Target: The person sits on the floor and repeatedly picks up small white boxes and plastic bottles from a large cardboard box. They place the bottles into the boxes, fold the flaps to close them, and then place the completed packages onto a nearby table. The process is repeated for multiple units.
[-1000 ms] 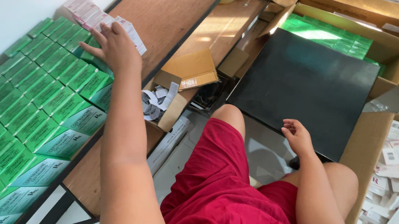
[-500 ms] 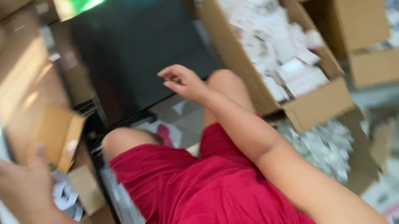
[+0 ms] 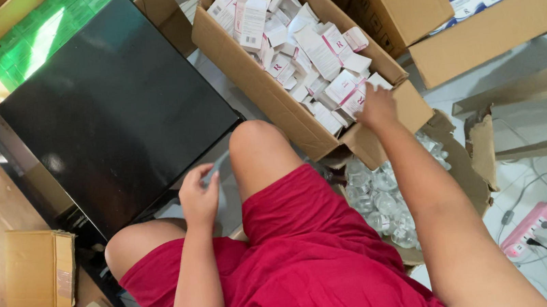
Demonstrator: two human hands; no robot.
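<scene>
Small cartons (image 3: pixel 318 66) are lying in a cardboard box (image 3: pixel 259 86) right of the flat panel (image 3: pixel 111 110); the right hand (image 3: pixel 376 104) is reaching into it, with jars (image 3: pixel 382 203) lying below and the left hand (image 3: pixel 199 196) hovering between the knees.

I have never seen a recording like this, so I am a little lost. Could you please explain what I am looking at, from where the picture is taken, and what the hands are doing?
The camera sits on a person's head and looks down, so you see their own arms and lap in red shorts. The right hand reaches into a cardboard box full of small white and pink cartons. The left hand holds something small and pale that I cannot identify, beside a black flat panel. Below the right arm, another box holds clear small containers. A pink power strip lies on the floor.
</scene>
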